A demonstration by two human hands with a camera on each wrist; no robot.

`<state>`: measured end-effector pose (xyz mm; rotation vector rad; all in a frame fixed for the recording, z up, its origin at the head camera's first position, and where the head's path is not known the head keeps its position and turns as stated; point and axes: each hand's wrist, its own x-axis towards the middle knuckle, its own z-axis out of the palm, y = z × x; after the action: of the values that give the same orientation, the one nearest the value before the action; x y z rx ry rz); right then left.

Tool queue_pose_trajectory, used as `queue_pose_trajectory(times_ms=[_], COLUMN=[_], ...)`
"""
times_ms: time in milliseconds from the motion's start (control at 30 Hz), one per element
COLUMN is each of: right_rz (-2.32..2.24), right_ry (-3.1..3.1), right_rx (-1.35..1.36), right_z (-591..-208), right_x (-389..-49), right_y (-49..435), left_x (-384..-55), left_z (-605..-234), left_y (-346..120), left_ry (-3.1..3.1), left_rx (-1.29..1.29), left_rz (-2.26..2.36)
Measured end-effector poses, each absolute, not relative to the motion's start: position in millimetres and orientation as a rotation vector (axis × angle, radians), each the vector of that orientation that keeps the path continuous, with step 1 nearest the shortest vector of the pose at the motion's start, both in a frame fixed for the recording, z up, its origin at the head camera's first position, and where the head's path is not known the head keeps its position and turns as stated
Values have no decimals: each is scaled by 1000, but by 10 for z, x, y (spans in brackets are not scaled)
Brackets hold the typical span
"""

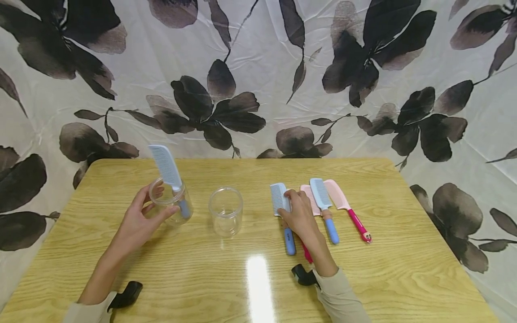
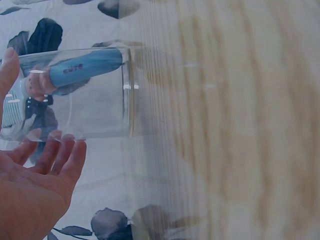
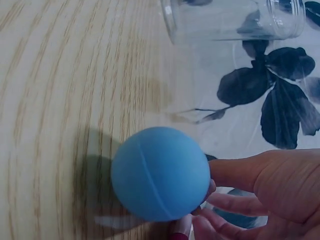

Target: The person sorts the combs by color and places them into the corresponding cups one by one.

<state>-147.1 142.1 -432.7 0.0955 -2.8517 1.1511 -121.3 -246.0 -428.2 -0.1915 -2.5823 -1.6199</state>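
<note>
My left hand (image 1: 139,220) grips a clear jar (image 1: 171,216) near the left of the table, thumb on one side and fingers on the other. A light blue comb (image 1: 164,166) stands tilted in that jar, teeth end up; its blue handle (image 2: 85,69) shows through the wall in the left wrist view. On the right, my right hand (image 1: 303,215) pinches another blue comb (image 1: 278,197) by its toothed part. In the right wrist view that comb's rounded handle end (image 3: 160,172) faces the camera. Whether it touches the table, I cannot tell.
A second clear jar (image 1: 225,213) stands between the hands. Right of the pinched comb lie a pink comb (image 1: 305,194), partly hidden by my right hand, another blue comb (image 1: 321,193) and a pink comb with magenta handle (image 1: 338,195). A floral cloth (image 1: 282,112) hangs behind the table.
</note>
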Motion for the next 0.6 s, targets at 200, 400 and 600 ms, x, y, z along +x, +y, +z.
queue_pose_trajectory(times_ms=[200, 400, 600], right_rz=[1218, 1221, 1165], right_ry=[-2877, -2873, -2862], right_rx=[59, 49, 73], right_z=[-4325, -4299, -4291], right_x=[-1489, -1516, -1520], right_y=[1423, 1410, 1383], left_x=[-1212, -1223, -1221], left_z=[-4285, -4288, -4294], left_y=[-2454, -2461, -2471], left_ry=[-2579, -2583, -2590], left_rx=[-193, -191, -190], left_rz=[-1629, -1630, -1621])
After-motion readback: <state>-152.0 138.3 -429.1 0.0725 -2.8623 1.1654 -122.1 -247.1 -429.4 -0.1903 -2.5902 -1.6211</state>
